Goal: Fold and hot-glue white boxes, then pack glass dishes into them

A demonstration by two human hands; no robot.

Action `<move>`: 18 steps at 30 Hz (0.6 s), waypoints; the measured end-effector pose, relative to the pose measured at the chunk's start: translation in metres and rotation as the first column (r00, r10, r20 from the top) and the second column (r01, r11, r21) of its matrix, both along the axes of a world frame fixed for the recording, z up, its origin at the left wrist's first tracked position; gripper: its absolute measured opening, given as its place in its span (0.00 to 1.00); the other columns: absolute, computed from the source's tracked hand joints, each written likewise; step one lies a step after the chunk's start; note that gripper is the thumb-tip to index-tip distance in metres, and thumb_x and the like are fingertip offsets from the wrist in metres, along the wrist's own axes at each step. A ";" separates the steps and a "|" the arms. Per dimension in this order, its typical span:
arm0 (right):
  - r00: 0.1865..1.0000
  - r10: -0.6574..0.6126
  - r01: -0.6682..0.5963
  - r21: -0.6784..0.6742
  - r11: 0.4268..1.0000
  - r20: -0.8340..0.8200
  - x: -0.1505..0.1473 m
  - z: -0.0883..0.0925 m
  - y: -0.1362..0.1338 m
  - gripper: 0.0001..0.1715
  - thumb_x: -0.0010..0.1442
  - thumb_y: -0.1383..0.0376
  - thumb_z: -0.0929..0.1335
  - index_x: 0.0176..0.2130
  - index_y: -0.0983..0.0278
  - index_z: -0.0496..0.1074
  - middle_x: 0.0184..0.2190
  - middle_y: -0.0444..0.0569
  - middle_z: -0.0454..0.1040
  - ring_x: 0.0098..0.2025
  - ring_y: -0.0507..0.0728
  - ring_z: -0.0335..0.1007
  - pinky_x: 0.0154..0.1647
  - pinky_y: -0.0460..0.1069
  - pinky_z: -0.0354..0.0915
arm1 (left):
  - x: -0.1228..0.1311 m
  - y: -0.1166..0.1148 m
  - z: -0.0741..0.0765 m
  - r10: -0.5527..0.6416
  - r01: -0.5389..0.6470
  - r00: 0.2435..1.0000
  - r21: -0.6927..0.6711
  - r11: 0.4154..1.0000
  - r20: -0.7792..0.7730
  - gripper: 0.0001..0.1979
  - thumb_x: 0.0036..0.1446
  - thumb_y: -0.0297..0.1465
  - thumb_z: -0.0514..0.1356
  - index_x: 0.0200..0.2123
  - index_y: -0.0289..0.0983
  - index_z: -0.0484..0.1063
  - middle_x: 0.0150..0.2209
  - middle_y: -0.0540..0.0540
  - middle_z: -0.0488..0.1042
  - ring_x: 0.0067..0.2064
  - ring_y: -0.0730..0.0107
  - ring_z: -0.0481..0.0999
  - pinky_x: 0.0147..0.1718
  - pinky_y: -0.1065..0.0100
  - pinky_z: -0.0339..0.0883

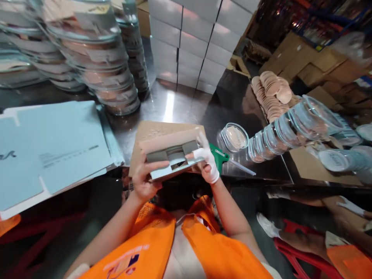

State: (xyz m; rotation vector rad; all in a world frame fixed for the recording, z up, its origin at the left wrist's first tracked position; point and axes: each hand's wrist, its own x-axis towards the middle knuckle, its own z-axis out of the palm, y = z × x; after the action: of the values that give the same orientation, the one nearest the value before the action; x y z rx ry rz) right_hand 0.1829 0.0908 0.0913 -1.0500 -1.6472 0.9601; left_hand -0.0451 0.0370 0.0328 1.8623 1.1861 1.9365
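Observation:
My bare left hand grips the left end of a small cardboard box, its fingers over the near side. On the other end is my right hand, in a white glove that leaves some fingertips bare. The box is tilted towards me, with grey flaps and a gap on the side facing me. Beneath it lies a flat brown cardboard sheet on the dark shiny table. Just right of my right hand is a green glue gun with a clear stick out of its back.
Blue printed flat cartons are piled at left, before tall stacks of glass containers. White boxes form a wall at the back. At right stand glass bowls, a smaller bowl and round tan discs. A co-worker's gloved hand shows lower right.

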 end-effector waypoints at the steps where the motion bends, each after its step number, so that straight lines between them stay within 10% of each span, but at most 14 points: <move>1: 0.999 -0.009 0.008 -0.022 1.000 -0.040 -0.010 0.002 0.001 0.43 0.52 0.27 0.69 0.44 0.59 0.75 0.49 0.56 0.78 0.51 0.67 0.78 0.51 0.59 0.76 | 0.003 0.000 0.000 0.035 -0.035 0.999 -0.006 0.999 0.024 0.23 0.63 0.56 0.62 0.43 0.43 0.82 0.39 0.45 0.79 0.43 0.58 0.78 0.56 0.51 0.73; 6: 0.894 -0.277 0.268 -0.077 0.960 -0.352 -0.046 0.013 -0.003 0.30 0.56 0.58 0.74 0.55 0.55 0.64 0.56 0.51 0.75 0.53 0.57 0.76 0.57 0.53 0.74 | 0.021 0.000 -0.004 0.221 -0.214 0.962 -0.064 0.975 0.162 0.25 0.64 0.56 0.61 0.53 0.44 0.73 0.52 0.41 0.75 0.52 0.57 0.77 0.56 0.52 0.71; 10: 0.932 -0.216 0.186 -0.125 0.974 -0.292 -0.020 0.020 -0.009 0.28 0.61 0.56 0.71 0.58 0.55 0.64 0.58 0.52 0.76 0.55 0.57 0.78 0.58 0.53 0.74 | 0.006 -0.002 0.003 0.232 -0.235 0.972 -0.105 0.966 -0.034 0.30 0.62 0.61 0.58 0.40 0.40 0.80 0.42 0.42 0.74 0.49 0.55 0.76 0.53 0.54 0.70; 13: 0.910 -0.391 0.407 -0.124 0.905 0.137 0.032 0.019 -0.021 0.21 0.69 0.47 0.63 0.47 0.59 0.74 0.49 0.54 0.81 0.52 0.62 0.79 0.57 0.55 0.73 | -0.012 -0.002 0.013 0.173 -0.185 0.980 -0.126 0.975 -0.099 0.37 0.58 0.67 0.56 0.38 0.39 0.83 0.35 0.44 0.70 0.40 0.58 0.71 0.44 0.57 0.69; 15: 0.693 -0.470 0.606 -0.088 0.791 0.547 0.063 0.014 -0.031 0.26 0.70 0.45 0.61 0.38 0.60 0.75 0.43 0.56 0.82 0.50 0.64 0.79 0.55 0.57 0.71 | -0.019 -0.001 0.017 0.110 -0.125 0.986 -0.111 0.986 -0.129 0.39 0.54 0.70 0.57 0.39 0.40 0.83 0.34 0.45 0.67 0.40 0.58 0.69 0.43 0.56 0.68; 18: 0.505 -0.275 0.705 -0.207 0.679 0.818 0.085 0.001 -0.034 0.23 0.63 0.44 0.69 0.37 0.61 0.76 0.42 0.58 0.82 0.51 0.67 0.79 0.52 0.56 0.70 | -0.020 0.004 0.014 0.045 -0.057 0.983 -0.063 0.996 -0.177 0.29 0.52 0.62 0.68 0.40 0.42 0.81 0.35 0.46 0.67 0.42 0.57 0.69 0.44 0.56 0.67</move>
State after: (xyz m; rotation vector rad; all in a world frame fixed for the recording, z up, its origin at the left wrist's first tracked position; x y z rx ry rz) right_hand 0.2676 0.0573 0.0918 -2.4376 -1.4816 0.5695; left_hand -0.0648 0.0406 0.0471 2.0206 1.3448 1.7628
